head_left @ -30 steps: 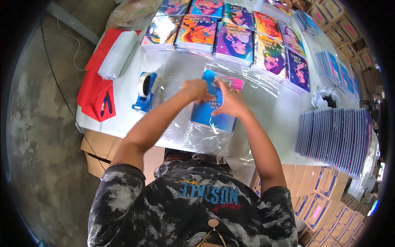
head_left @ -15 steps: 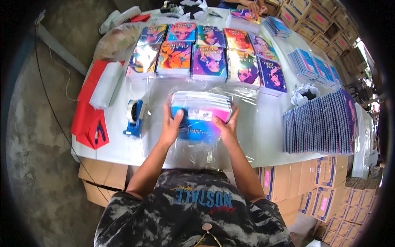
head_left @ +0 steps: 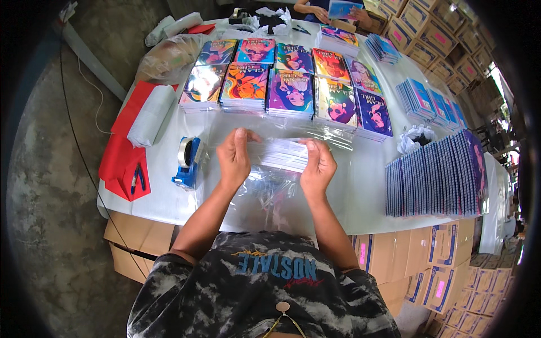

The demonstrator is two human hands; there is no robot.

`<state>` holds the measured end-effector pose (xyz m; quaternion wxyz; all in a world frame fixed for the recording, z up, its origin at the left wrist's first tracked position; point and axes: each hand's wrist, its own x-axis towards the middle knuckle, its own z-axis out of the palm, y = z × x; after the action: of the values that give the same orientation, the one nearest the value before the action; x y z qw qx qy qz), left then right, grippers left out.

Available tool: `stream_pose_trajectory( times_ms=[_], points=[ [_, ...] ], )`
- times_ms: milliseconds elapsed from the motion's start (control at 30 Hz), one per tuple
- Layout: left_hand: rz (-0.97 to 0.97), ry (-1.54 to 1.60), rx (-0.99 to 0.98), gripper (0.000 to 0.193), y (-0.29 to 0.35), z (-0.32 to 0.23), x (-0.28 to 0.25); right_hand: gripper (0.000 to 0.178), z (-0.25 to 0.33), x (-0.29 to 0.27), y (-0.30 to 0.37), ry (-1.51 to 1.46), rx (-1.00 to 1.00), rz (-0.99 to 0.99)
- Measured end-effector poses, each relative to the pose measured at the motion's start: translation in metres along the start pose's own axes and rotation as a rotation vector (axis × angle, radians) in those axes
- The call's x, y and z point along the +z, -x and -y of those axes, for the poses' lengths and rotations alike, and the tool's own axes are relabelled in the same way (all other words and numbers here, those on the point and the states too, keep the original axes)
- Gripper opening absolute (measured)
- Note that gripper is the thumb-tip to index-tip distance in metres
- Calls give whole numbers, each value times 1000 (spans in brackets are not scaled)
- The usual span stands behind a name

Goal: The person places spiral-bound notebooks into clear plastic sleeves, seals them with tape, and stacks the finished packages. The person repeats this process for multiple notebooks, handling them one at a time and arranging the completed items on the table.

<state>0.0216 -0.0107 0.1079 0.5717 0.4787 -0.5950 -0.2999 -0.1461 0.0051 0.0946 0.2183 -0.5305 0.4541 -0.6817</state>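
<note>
A stack of notebooks (head_left: 282,154) sits in front of me with its white page edges up, inside or behind clear plastic. My left hand (head_left: 235,160) is closed at the stack's left end, thumb and fingers pinching the clear plastic bag (head_left: 265,188). At the right end my right hand (head_left: 318,168) pinches the same plastic, thumb against fingers. Loose, shiny folds of the bag spread toward me over the white tabletop. The covers of the held notebooks are mostly hidden.
Beyond my hands lie two rows of colourful notebook stacks (head_left: 290,93). To the left are a blue tape dispenser (head_left: 189,163), a white roll (head_left: 152,115) and pens on red sheets (head_left: 127,183). Spiral notebooks (head_left: 434,177) stand at right. A co-worker's hands (head_left: 360,16) hold a blue notebook.
The notebook stack has tipped so its page edges show instead of its blue and pink cover. Both hands shifted from gripping its sides to pinching the plastic. The co-worker has lifted a blue notebook.
</note>
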Motion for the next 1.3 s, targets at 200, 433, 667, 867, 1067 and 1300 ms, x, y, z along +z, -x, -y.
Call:
stream_pose_trajectory(
  times_ms=[200, 433, 667, 867, 1067, 1300],
  points=[
    [0, 78, 1, 59, -25, -14, -8, 27, -8, -14, -7, -22, 134, -30],
    [149, 168, 68, 73, 15, 34, -30, 81, -37, -13, 28, -97, 53, 124],
    [-90, -324, 116, 38, 54, 30, 8, 36, -30, 15, 14, -35, 401, -157],
    [131, -785, 391, 34, 42, -1, 24, 43, -30, 11, 12, 127, 378, -127],
    [424, -497, 292, 72, 32, -14, 20, 55, 2, -3, 31, 890, -193, 228],
    [456, 272, -228, 82, -8, -38, -1, 38, 3, -6, 20, 784, -477, 504]
  ],
)
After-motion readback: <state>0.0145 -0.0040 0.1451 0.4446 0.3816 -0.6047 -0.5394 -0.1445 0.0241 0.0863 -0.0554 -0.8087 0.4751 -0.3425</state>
